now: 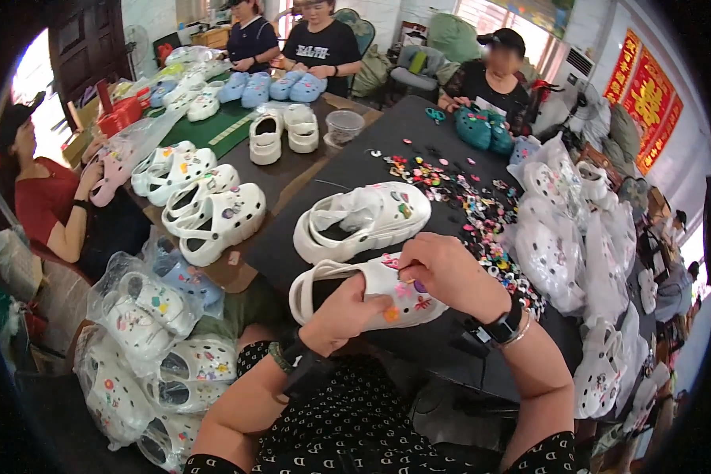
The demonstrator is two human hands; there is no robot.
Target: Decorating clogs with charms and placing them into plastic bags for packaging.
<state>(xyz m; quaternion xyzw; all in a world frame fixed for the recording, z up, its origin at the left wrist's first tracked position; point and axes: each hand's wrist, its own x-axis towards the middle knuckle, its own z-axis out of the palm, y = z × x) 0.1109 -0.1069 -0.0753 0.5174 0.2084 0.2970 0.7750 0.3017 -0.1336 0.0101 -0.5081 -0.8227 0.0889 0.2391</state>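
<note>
A white foam clog [304, 296] lies on the black table close to me, its toe to the right. My left hand [346, 313] wraps round it, fingers inside the foot opening and thumb on the upper. Over the toe, my right hand [444, 268] is closed in a pinch; whatever sits between its fingertips is too hidden to make out. Colourful charms stud the upper, among them an orange flower charm [391, 314] and a red charm [423, 302]. Just beyond lies a matching white clog [403, 209] with charms on its toe and clear plastic inside.
Loose charms [482, 201] are scattered beyond my right hand. Bagged white clogs [549, 253] line the table's right side; more bagged clogs [146, 324] are heaped at my left. Finished-looking white clogs [217, 221] stand far left. Several people work around the tables, one handling teal clogs [482, 129].
</note>
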